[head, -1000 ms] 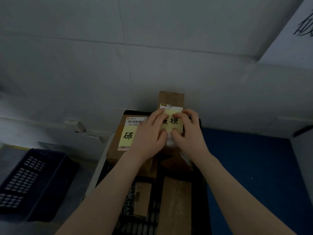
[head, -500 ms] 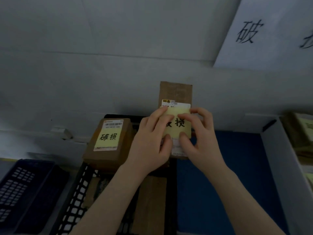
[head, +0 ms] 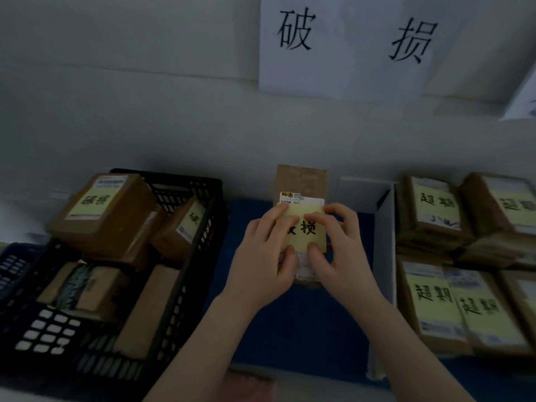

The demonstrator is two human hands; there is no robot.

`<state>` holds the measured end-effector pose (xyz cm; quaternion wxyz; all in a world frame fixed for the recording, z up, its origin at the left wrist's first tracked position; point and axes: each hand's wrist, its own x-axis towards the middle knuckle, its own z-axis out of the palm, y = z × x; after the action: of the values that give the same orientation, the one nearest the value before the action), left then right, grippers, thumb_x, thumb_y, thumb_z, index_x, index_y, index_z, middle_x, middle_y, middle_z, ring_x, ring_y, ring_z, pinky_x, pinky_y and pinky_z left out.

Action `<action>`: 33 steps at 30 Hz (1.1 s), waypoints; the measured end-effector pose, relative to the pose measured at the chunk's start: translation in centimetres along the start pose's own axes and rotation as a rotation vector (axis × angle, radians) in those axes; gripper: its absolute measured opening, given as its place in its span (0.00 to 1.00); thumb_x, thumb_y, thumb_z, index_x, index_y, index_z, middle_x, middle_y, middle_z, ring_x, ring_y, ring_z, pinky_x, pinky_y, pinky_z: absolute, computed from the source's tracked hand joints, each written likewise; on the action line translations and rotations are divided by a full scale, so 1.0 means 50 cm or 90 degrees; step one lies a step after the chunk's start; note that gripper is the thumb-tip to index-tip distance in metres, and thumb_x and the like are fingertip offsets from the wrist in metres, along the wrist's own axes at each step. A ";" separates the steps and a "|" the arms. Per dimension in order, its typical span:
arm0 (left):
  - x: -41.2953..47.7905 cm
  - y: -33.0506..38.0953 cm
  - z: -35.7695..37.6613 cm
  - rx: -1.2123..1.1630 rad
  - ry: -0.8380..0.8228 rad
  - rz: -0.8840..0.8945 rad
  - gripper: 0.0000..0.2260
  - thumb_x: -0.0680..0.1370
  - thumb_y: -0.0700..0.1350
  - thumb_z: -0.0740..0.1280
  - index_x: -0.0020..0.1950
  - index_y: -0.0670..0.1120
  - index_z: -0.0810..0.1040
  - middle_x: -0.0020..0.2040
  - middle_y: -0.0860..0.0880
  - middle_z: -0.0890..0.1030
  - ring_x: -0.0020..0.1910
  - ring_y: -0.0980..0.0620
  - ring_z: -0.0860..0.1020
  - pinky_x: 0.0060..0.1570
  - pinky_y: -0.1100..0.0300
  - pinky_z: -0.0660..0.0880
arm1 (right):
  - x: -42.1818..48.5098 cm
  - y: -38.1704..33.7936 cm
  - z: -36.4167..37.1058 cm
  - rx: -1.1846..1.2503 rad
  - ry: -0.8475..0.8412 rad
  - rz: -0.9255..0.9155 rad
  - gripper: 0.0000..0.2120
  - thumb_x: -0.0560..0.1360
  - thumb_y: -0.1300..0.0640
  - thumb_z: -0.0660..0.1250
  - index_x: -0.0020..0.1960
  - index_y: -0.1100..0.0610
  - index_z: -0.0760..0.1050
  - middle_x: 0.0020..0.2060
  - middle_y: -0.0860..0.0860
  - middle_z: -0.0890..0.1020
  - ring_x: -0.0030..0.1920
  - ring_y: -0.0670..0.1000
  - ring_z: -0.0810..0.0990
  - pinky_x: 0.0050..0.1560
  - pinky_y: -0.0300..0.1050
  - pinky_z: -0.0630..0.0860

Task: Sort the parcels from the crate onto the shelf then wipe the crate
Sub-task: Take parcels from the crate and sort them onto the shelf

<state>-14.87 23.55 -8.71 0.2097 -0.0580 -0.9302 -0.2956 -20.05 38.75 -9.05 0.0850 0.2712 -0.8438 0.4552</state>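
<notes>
The person holds a small cardboard parcel point(head: 301, 181) up in front of them with both hands. The left hand point(head: 261, 265) and the right hand point(head: 345, 256) each have a grip on one side of it. The fingers curl round the edges and the thumbs press on the front. The parcel is over the blue shelf point(head: 293, 329), just right of the black crate point(head: 188, 256) and under the white sign point(head: 348, 44). I cannot tell if its bottom touches the shelf yet.

It looks light, since it is small and held with the fingers alone. The cardboard looks stiff, so it should keep its shape if it is squeezed softly. The yellow note point(head: 307, 230) on the front is thin paper and could peel or crease under the thumbs. I think the bare brown sides are the best place to hold it.

More boxes point(head: 104, 210) wait in the crate. A white divider point(head: 384, 242) keeps this spot apart from the stacked parcels point(head: 435, 309) on the right.
</notes>
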 end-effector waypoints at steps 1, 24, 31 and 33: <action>0.002 0.007 0.016 0.001 -0.009 -0.004 0.20 0.76 0.48 0.57 0.68 0.47 0.71 0.73 0.52 0.64 0.60 0.50 0.69 0.47 0.57 0.74 | -0.005 0.014 -0.007 0.001 -0.002 0.018 0.17 0.73 0.58 0.64 0.62 0.51 0.71 0.64 0.45 0.61 0.60 0.34 0.65 0.48 0.26 0.72; 0.075 -0.026 0.309 -0.089 -0.177 -0.054 0.20 0.77 0.46 0.61 0.70 0.51 0.67 0.73 0.56 0.61 0.65 0.51 0.65 0.49 0.53 0.77 | 0.046 0.213 -0.039 -0.199 -0.172 0.375 0.24 0.74 0.61 0.64 0.68 0.52 0.67 0.70 0.53 0.56 0.66 0.60 0.66 0.67 0.53 0.68; 0.137 -0.016 0.359 -0.128 -0.198 -0.062 0.21 0.78 0.46 0.62 0.71 0.51 0.65 0.74 0.56 0.58 0.65 0.49 0.66 0.53 0.56 0.73 | 0.105 0.244 -0.074 -0.314 -0.228 0.402 0.23 0.75 0.60 0.62 0.69 0.51 0.66 0.70 0.55 0.58 0.67 0.59 0.64 0.68 0.48 0.61; 0.151 -0.014 0.373 -0.141 -0.202 -0.065 0.21 0.78 0.47 0.63 0.72 0.52 0.65 0.74 0.57 0.57 0.66 0.50 0.65 0.54 0.59 0.70 | 0.117 0.253 -0.081 -0.352 -0.256 0.391 0.23 0.76 0.59 0.61 0.69 0.52 0.65 0.70 0.55 0.59 0.67 0.58 0.65 0.68 0.46 0.62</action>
<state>-28.47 33.56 -19.61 0.0378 -0.0795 -0.9150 -0.3938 -32.12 45.38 -13.58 -0.1498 0.0584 -0.9747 0.1551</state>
